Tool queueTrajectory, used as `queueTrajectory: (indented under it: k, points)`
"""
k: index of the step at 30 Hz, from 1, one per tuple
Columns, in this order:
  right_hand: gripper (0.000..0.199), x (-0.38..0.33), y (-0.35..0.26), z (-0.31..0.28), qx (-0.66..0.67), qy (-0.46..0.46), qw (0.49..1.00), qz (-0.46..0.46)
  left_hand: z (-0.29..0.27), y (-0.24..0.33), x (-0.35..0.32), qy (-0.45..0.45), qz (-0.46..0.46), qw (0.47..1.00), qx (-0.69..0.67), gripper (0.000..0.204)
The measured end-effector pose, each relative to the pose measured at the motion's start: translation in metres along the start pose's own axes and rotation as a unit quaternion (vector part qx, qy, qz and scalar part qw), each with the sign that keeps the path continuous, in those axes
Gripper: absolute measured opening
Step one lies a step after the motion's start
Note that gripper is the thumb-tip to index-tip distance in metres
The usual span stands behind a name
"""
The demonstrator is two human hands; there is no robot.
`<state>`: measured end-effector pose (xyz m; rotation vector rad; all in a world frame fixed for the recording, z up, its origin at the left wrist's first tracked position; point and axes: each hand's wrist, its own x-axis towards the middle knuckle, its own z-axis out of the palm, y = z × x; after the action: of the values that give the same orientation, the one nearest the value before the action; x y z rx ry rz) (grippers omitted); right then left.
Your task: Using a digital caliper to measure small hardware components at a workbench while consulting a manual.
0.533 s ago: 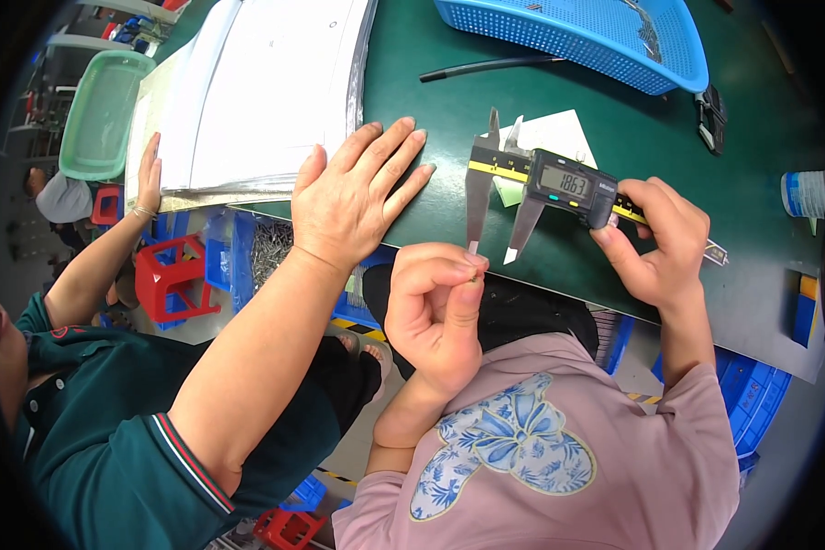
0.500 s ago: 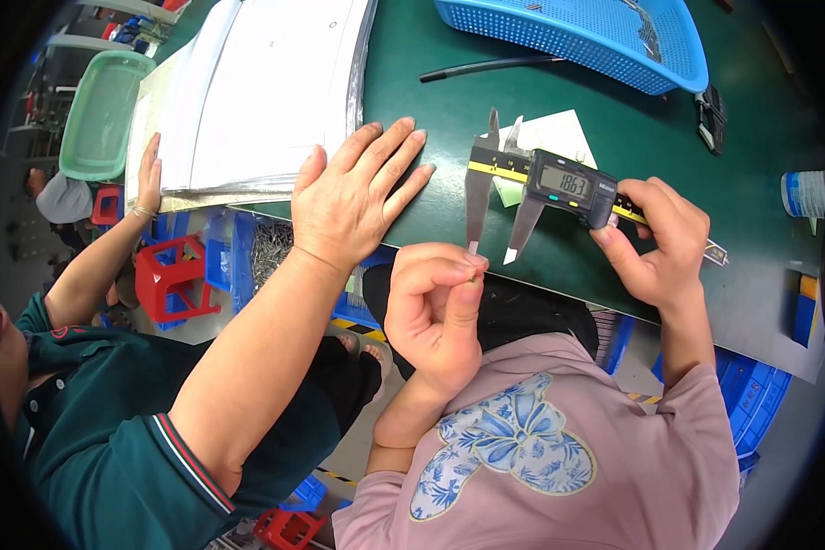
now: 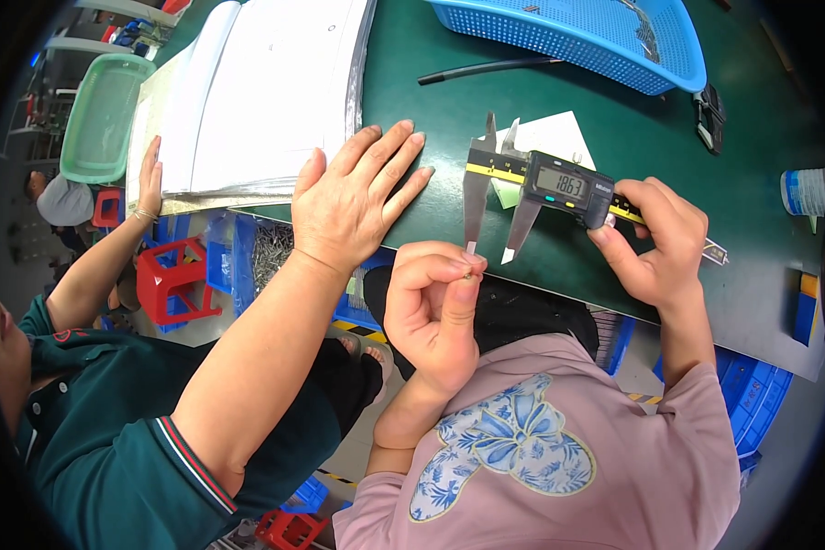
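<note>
My right hand (image 3: 658,240) grips a digital caliper (image 3: 573,186) by its slider end, the thumb below the display housing. The caliper's jaws stand apart, with nothing between them. My left hand (image 3: 435,307) is closed in a pinch, thumb against forefinger, on a small metal part (image 3: 468,274) whose shape is mostly hidden by the fingertips. The pinch is just below the tip of the caliper's left long jaw; whether they touch I cannot tell. Beneath the caliper, a white sheet of paper (image 3: 552,137) with a green patch lies on the green table (image 3: 486,87).
At my left a co-worker's hand (image 3: 353,188) rests flat on the table; their other hand (image 3: 149,179) touches an open document binder (image 3: 270,92). Farther back are a black pen (image 3: 486,70) and a blue mesh basket (image 3: 577,50). A white tub (image 3: 807,193) stands right.
My left hand has shifted very slightly left with the small metal part. The caliper stays nearly where it was, its jaws at the same gap.
</note>
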<state>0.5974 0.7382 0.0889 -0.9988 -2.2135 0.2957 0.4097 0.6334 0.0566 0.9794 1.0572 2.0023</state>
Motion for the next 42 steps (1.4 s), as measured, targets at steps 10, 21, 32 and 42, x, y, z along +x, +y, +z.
queueTrajectory:
  k: [10, 21, 32, 42]
  points:
    - [0.03, 0.0, 0.0, 0.0, 0.002, 0.007, 1.0, 0.01, -0.003, -0.002, 0.002, 0.017, 0.016, 0.998, 0.06, 0.01]
    - [0.032, -0.003, -0.002, 0.002, 0.04, 0.021, 0.998, 0.036, 0.007, -0.001, -0.003, 0.04, -0.165, 0.971, -0.169, 0.013]
    - [0.033, -0.002, -0.004, 0.0, 0.026, -0.004, 1.0, -0.007, 0.006, -0.001, -0.004, 0.032, -0.162, 0.97, -0.179, 0.013]
    - [0.032, -0.002, -0.004, -0.001, 0.023, 0.0, 1.0, -0.007, 0.006, 0.001, -0.004, 0.026, -0.171, 0.965, -0.196, 0.013]
